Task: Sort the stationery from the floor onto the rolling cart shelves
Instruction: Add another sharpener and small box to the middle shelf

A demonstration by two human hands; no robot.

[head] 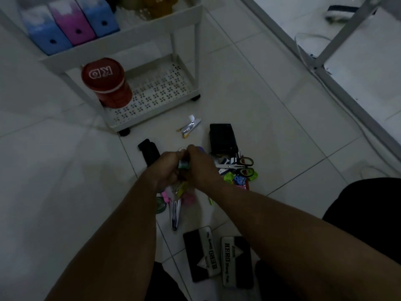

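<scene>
My left hand (pixel 166 168) and my right hand (pixel 200 165) meet over a pile of stationery on the floor. Both grip a bundle of pens (pixel 176 210) and markers whose tips hang down below the hands. Right of the hands lie scissors (pixel 239 167), coloured clips (pixel 233 178) and a black calculator (pixel 222 139). A black stapler (pixel 149 152) lies left of the hands, a small cutter (pixel 188 128) beyond them. Two black stamp pads (pixel 202 254) lie near my knees. The white rolling cart (pixel 156 98) stands at the upper left.
A red canister (pixel 107 83) stands on the cart's bottom shelf. Blue and pink file boxes (pixel 71 22) fill the shelf above. A white metal frame (pixel 338 68) with a cable runs along the right. A tape roll (pixel 161 205) lies under my left wrist.
</scene>
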